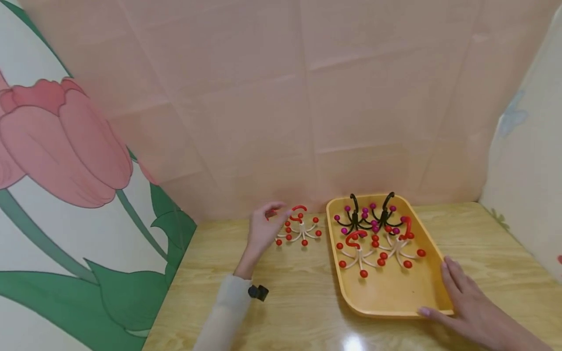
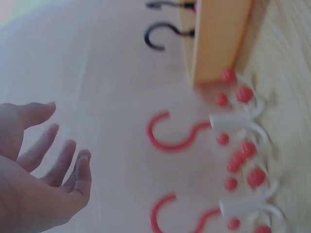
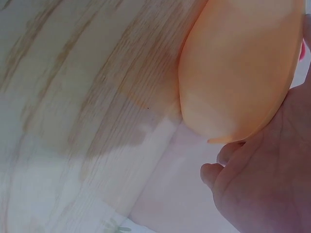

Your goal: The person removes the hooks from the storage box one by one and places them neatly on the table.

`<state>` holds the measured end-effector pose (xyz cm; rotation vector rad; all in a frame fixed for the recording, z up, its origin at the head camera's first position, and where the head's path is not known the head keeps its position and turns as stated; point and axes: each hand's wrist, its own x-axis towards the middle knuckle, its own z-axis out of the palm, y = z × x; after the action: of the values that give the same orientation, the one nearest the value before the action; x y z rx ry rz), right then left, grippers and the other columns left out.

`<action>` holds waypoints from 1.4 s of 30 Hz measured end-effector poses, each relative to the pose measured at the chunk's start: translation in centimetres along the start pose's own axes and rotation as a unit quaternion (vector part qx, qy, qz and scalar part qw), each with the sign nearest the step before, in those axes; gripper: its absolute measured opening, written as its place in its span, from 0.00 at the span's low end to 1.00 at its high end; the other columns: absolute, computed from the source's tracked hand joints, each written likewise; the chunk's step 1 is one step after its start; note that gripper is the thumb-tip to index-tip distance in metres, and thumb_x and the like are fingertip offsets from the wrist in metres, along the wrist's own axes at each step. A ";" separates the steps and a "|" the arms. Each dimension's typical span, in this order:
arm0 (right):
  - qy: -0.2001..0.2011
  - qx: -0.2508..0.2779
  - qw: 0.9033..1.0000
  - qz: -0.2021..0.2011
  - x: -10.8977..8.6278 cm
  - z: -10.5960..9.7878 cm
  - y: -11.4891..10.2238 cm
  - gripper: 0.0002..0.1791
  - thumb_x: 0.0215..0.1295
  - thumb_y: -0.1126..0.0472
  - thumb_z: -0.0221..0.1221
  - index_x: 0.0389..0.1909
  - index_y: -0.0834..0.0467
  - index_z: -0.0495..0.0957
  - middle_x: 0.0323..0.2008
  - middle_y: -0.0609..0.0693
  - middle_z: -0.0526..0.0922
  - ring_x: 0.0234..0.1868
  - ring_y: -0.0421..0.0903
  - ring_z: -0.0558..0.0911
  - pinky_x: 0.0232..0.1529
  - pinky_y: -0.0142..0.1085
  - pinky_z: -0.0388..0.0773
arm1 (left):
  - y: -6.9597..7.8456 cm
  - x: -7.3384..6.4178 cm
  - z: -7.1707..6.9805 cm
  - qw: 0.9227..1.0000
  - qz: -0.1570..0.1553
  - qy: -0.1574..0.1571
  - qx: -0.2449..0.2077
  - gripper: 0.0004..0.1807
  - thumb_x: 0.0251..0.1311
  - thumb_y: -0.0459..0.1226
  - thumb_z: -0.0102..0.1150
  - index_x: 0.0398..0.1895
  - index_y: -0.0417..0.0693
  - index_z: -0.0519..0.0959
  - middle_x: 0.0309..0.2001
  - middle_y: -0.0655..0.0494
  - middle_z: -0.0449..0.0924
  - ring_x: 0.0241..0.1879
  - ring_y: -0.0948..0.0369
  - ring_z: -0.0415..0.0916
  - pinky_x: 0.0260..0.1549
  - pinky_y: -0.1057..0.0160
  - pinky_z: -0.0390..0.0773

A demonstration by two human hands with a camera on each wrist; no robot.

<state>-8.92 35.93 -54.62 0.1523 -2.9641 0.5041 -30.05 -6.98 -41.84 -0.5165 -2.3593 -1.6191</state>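
Note:
My left hand (image 1: pixel 268 226) has loosely bent fingers and holds nothing; in the left wrist view the hand (image 2: pixel 53 170) is apart from everything. Close to it on the table stands a white multi-arm hook hanger (image 1: pixel 303 230) with a red top hook and red ball tips. A second white hanger (image 2: pixel 243 206) stands beside it, mostly behind my left hand in the head view. My right hand (image 1: pixel 471 307) rests at the near right corner of a yellow tray (image 1: pixel 404 297), thumb on the front rim and fingers against the right side.
Inside the tray's far half stand two black hangers (image 1: pixel 355 222) with magenta balls and two white hangers (image 1: pixel 360 256) with red balls. A pink sheet (image 1: pixel 246 122) hangs behind the wooden table (image 1: pixel 290 302). A tulip-painted panel (image 1: pixel 66 146) is at left, a pale wall (image 1: pixel 527 146) at right.

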 end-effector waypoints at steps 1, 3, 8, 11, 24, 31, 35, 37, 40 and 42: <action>0.009 -0.005 1.000 -0.007 0.0 0.0 0.0 0.67 0.67 0.38 0.67 0.82 0.73 0.33 0.83 0.69 0.24 0.82 0.73 0.28 0.62 0.21 0.12 | 0.5 -0.2 0.4 1.000 0.005 -0.010 -0.002 0.16 0.64 0.43 0.74 0.52 0.50 0.88 0.53 0.50 0.89 0.56 0.45 0.84 0.59 0.43 0.82; 0.026 -0.015 0.999 -0.021 -0.1 0.0 0.0 0.68 0.65 0.39 0.69 0.82 0.73 0.35 0.83 0.71 0.28 0.84 0.67 0.26 0.63 0.19 0.12 | 1.3 -0.4 1.2 0.999 0.013 -0.031 -0.008 0.17 0.65 0.44 0.74 0.53 0.49 0.87 0.52 0.50 0.89 0.56 0.47 0.84 0.59 0.42 0.82; 0.043 -0.031 0.998 -0.036 -0.2 0.0 -0.2 0.67 0.64 0.39 0.70 0.82 0.72 0.37 0.84 0.70 0.29 0.84 0.54 0.21 0.65 0.18 0.11 | 2.5 -0.8 3.2 0.996 0.013 -0.087 -0.022 0.19 0.65 0.43 0.73 0.56 0.48 0.85 0.52 0.50 0.88 0.55 0.50 0.84 0.59 0.46 0.83; 0.041 -0.036 0.998 -0.035 -0.3 0.0 -0.4 0.67 0.64 0.39 0.70 0.82 0.73 0.38 0.84 0.66 0.26 0.84 0.52 0.20 0.67 0.20 0.10 | 2.8 -0.8 4.5 0.992 0.005 -0.128 -0.013 0.20 0.65 0.45 0.73 0.56 0.49 0.85 0.52 0.52 0.87 0.54 0.51 0.85 0.57 0.52 0.85; 0.012 -0.037 0.999 -0.011 -0.1 -0.5 -0.7 0.66 0.67 0.36 0.66 0.81 0.75 0.37 0.83 0.68 0.24 0.84 0.57 0.20 0.68 0.23 0.07 | 3.0 -0.6 9.4 0.961 -0.002 -0.262 0.086 0.25 0.67 0.48 0.71 0.63 0.48 0.82 0.57 0.53 0.88 0.57 0.55 0.85 0.57 0.66 0.82; -0.006 -0.027 1.000 0.004 -0.1 -0.5 -0.7 0.66 0.69 0.35 0.63 0.81 0.74 0.35 0.83 0.66 0.20 0.83 0.58 0.19 0.66 0.24 0.05 | 3.0 -0.4 11.3 0.944 0.010 -0.301 0.131 0.23 0.69 0.43 0.69 0.65 0.49 0.82 0.59 0.54 0.87 0.59 0.57 0.85 0.57 0.66 0.83; 0.005 -0.027 1.000 -0.004 -0.1 -0.5 -0.6 0.65 0.68 0.36 0.65 0.81 0.75 0.38 0.83 0.67 0.23 0.84 0.57 0.20 0.67 0.23 0.06 | 3.2 -0.6 12.2 0.931 0.034 -0.315 0.180 0.20 0.71 0.40 0.67 0.63 0.49 0.84 0.59 0.55 0.88 0.57 0.60 0.86 0.54 0.69 0.83; 0.000 -0.022 1.000 -0.002 -0.1 -0.5 -0.6 0.65 0.68 0.36 0.65 0.81 0.75 0.38 0.83 0.68 0.24 0.84 0.60 0.21 0.67 0.24 0.06 | 3.3 -0.8 12.5 0.924 0.048 -0.316 0.209 0.18 0.71 0.41 0.67 0.62 0.49 0.85 0.57 0.57 0.89 0.54 0.63 0.87 0.49 0.72 0.83; -0.023 -0.009 1.000 0.014 0.1 -0.6 -0.6 0.65 0.70 0.34 0.62 0.81 0.74 0.36 0.83 0.69 0.22 0.83 0.66 0.23 0.66 0.25 0.04 | 3.4 -1.0 12.9 0.921 0.053 -0.318 0.220 0.18 0.72 0.40 0.66 0.62 0.48 0.85 0.54 0.56 0.90 0.45 0.67 0.87 0.40 0.74 0.82; -0.034 -0.001 0.999 0.022 0.2 -0.6 -0.5 0.65 0.71 0.34 0.61 0.81 0.74 0.35 0.82 0.70 0.22 0.83 0.69 0.25 0.64 0.26 0.03 | 3.5 -1.1 13.0 0.921 0.051 -0.318 0.218 0.18 0.72 0.39 0.66 0.62 0.47 0.85 0.54 0.56 0.91 0.40 0.70 0.85 0.36 0.76 0.80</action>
<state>-8.98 35.65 -53.84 0.1053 -3.0413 0.5107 -27.54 6.08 -43.95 -1.1752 -2.9565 -0.9013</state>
